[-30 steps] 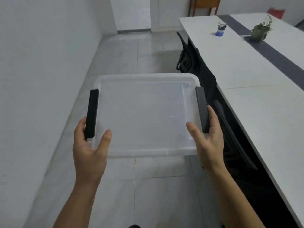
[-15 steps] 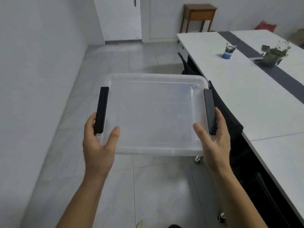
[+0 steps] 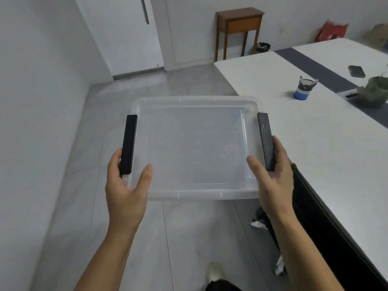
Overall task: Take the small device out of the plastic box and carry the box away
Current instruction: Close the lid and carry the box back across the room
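At the far left a bare wall runs along a tiled floor [image 3: 100,131] toward a white door [image 3: 126,32]. The left hand [image 3: 126,185] grips the near left corner of the clear plastic box [image 3: 195,148], thumb lying inside on the base and the other fingers wrapped under the black left handle [image 3: 128,143]. The box looks empty and is held out in front, level, over the floor. The right hand [image 3: 273,177] mirrors this on the black right handle [image 3: 266,141], thumb inside, fingers closed around the edge. To the right stands a long white table [image 3: 315,143] with a cup [image 3: 303,89], a plant [image 3: 375,91] and a dark phone-like device [image 3: 356,71], possibly the one taken out, though that cannot be confirmed.

The carry seems well underway. To do it well, both grips should stay even so the light box does not tip, and its right edge should stay clear of the table corner while walking toward the door.
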